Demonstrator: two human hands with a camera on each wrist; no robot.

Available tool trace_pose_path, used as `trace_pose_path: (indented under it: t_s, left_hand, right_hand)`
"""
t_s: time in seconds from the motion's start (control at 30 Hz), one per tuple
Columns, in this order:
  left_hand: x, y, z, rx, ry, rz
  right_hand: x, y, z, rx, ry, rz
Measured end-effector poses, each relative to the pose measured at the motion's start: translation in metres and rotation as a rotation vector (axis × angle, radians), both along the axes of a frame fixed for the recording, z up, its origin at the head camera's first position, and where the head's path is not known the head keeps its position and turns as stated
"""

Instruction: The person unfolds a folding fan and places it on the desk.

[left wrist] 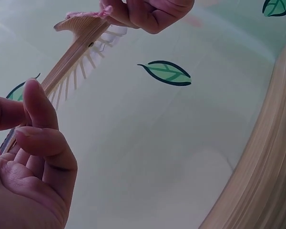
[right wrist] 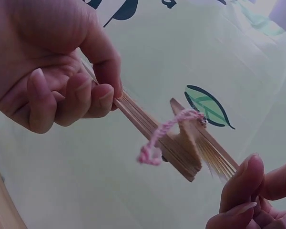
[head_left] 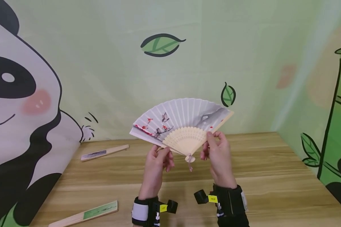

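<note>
A folding fan (head_left: 184, 116) is spread wide above the table, its pale leaf printed with red blossoms, birds and a grey hill. Its pierced wooden ribs meet at a pivot at the bottom, where a pink cord (right wrist: 169, 129) hangs. My left hand (head_left: 158, 160) pinches the left outer rib between thumb and fingers. On the opposite side, my right hand (head_left: 219, 157) pinches the right outer rib, thumb toward me. In the right wrist view the ribs (right wrist: 143, 121) show edge-on between both hands. The left wrist view shows the left fingers (left wrist: 43, 138) curled at the rib.
Two folded fans lie on the wooden table (head_left: 261, 176) at the left: one with a grey print (head_left: 105, 153) farther back, one with a green print (head_left: 88, 214) nearer. Behind stands a pale green backdrop (head_left: 108, 72) with a panda, leaves and bamboo.
</note>
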State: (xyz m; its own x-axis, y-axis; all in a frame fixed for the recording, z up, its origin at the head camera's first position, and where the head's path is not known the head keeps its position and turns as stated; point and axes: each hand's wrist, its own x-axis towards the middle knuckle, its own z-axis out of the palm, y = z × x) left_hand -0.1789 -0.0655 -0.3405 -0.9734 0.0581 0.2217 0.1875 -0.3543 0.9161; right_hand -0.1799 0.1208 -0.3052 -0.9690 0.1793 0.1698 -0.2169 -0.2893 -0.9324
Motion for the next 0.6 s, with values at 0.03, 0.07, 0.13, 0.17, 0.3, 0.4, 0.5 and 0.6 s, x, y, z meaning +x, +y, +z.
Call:
trace_pose_path:
  t_s: [0.03,0.07,0.13,0.17,0.3,0.4,0.5,0.6]
  left_hand:
    - [0.0,0.0,0.0,0.002,0.002,0.002]
    - [-0.001,0.0,0.0,0.002,0.005,0.005]
    - [-0.001,0.0,0.0,0.008,0.01,0.01]
    - [-0.001,0.0,0.0,0.011,0.009,0.014]
    - [0.0,-0.002,0.0,0.02,-0.009,0.038]
    - [0.0,-0.005,0.0,0.017,-0.007,0.053]
    - [0.001,-0.008,0.0,0.015,-0.007,0.062]
    - [0.002,-0.01,-0.001,0.02,-0.016,0.072]
  right_hand:
    - [0.0,0.001,0.0,-0.001,0.003,-0.008]
    - [-0.001,0.001,0.0,-0.003,0.007,-0.016]
    - [-0.002,0.002,-0.001,-0.011,0.014,-0.029]
    - [-0.002,0.003,-0.001,-0.016,0.016,-0.034]
    - [-0.002,0.006,-0.002,-0.05,0.013,-0.051]
    - [-0.003,0.008,-0.003,-0.071,0.022,-0.075]
    - [-0.003,0.011,-0.003,-0.075,0.026,-0.096]
    - [-0.003,0.013,-0.004,-0.071,0.017,-0.098]
